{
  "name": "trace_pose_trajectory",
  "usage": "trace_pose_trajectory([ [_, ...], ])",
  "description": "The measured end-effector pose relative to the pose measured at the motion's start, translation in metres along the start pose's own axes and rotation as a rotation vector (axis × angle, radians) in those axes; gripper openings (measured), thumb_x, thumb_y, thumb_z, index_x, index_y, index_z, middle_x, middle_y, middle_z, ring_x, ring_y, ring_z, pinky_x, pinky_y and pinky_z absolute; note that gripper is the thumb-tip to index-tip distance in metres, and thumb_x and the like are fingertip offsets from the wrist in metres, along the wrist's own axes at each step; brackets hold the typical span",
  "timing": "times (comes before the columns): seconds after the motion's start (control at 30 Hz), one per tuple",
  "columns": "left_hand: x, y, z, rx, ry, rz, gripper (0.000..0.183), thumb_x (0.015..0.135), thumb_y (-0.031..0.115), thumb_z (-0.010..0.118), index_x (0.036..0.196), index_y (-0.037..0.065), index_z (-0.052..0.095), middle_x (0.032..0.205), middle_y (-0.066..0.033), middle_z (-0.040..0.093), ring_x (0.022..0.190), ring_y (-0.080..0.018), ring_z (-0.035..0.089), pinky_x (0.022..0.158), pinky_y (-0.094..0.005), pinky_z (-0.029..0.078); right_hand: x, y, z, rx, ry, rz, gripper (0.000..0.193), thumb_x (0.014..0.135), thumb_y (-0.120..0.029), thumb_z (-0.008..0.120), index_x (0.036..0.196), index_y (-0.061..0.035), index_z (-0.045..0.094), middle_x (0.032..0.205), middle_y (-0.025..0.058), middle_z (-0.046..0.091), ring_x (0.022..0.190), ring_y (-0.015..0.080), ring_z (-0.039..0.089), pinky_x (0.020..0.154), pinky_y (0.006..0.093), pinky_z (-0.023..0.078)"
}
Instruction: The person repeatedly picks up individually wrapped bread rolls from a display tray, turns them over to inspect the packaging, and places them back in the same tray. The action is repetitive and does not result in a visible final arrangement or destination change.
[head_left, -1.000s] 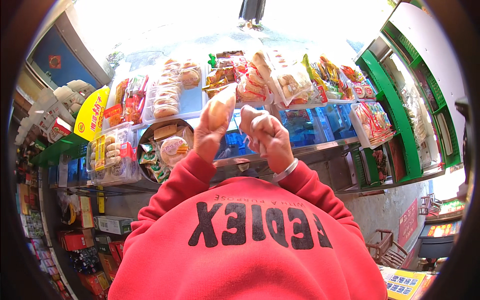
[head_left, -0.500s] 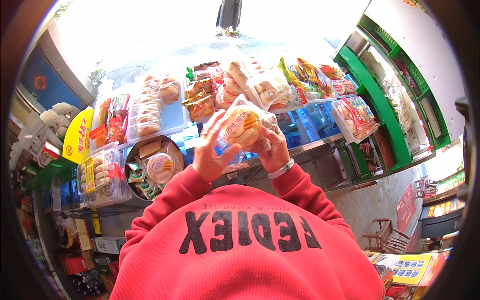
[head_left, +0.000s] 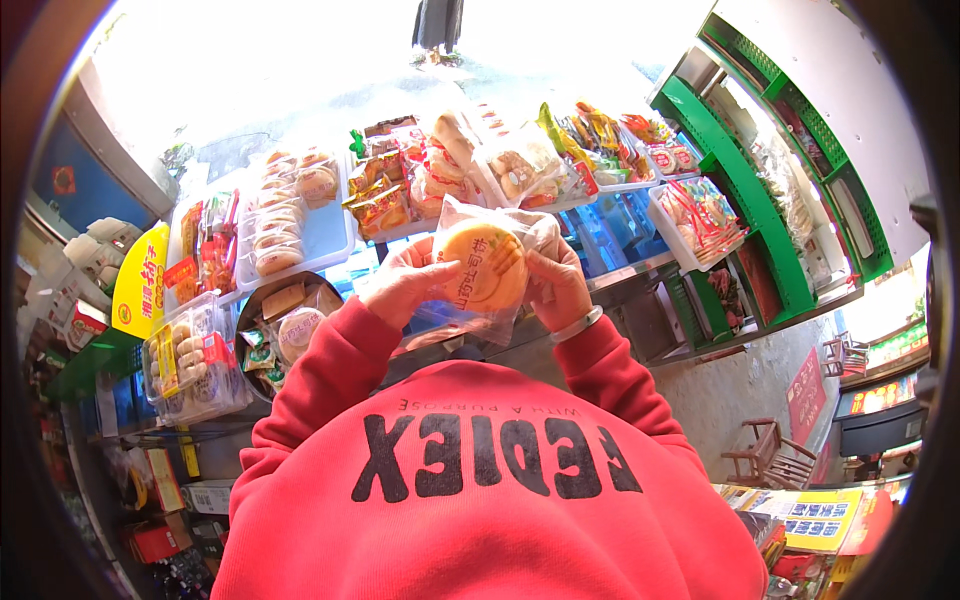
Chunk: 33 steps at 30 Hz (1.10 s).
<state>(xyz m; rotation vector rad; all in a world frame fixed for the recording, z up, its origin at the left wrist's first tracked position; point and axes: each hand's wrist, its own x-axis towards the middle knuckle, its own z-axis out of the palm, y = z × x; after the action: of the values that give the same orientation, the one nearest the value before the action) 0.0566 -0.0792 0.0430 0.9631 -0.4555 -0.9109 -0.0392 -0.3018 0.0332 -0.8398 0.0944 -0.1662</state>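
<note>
A round, golden flat bread in a clear printed wrapper point(head_left: 482, 270) is held up in front of my chest, its printed face toward me. My left hand point(head_left: 405, 283) grips its left edge, thumb on top and fingers partly hidden. My right hand point(head_left: 560, 288), with a white band at the wrist, pinches the right edge of the wrapper. Crumpled clear plastic shows behind the bread by the right fingers; whether it is a second package I cannot tell. Below and left, a similar wrapped round bread point(head_left: 298, 333) lies in a dark round tray point(head_left: 243, 350) with green and white packets.
White trays of packaged snacks line the counter beyond my hands: wrapped buns point(head_left: 277, 240), red packets point(head_left: 217, 235), bagged bread point(head_left: 522, 170) and a tray of snack bags point(head_left: 698, 212). A clear box of buns point(head_left: 192, 360) stands left. Green shelving point(head_left: 745, 185) rises right; a wooden chair point(head_left: 768, 455) stands lower right.
The wrapped bread has turned to face me more squarely. My left hand's spread fingers have closed onto its left edge, and my right hand has shifted slightly right. The view has shifted a little.
</note>
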Motion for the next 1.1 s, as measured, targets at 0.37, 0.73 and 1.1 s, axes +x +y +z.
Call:
trace_pose_trajectory([
  [0.37,0.002,-0.011,0.006,0.041,0.207,-0.057,0.054,0.092,0.020,0.072,0.141,0.015,0.050,0.125,-0.0008,0.064,0.108,-0.0130,0.066,0.081,-0.0287,0.058,-0.006,-0.024,0.035,-0.738,0.202,-0.467,0.038,0.093,0.003,0.062,0.129,-0.0064,0.058,0.103,0.0069,0.066,0.079,0.0119,0.063,0.065,0.0248,0.054],
  [0.73,0.008,-0.032,-0.006,-0.021,0.047,0.189,0.061,0.090,0.011,0.074,0.143,0.009,0.045,0.123,-0.0048,0.063,0.108,-0.0152,0.065,0.089,-0.0319,0.056,0.005,0.003,0.062,-1.606,-0.224,-0.996,0.036,0.078,-0.002,0.068,0.114,-0.0056,0.067,0.121,0.0157,0.066,0.116,0.0368,0.061,0.099,0.0461,0.048],
  [1.1,0.002,-0.027,-0.002,-0.087,0.177,0.063,0.046,0.096,0.025,0.068,0.137,0.009,0.054,0.124,-0.0026,0.064,0.109,-0.0109,0.062,0.092,-0.0344,0.053,0.021,-0.004,0.051,-1.531,-0.118,-0.985,0.047,0.074,0.006,0.066,0.119,-0.0070,0.066,0.115,0.0159,0.066,0.109,0.0366,0.061,0.097,0.0441,0.049],
])
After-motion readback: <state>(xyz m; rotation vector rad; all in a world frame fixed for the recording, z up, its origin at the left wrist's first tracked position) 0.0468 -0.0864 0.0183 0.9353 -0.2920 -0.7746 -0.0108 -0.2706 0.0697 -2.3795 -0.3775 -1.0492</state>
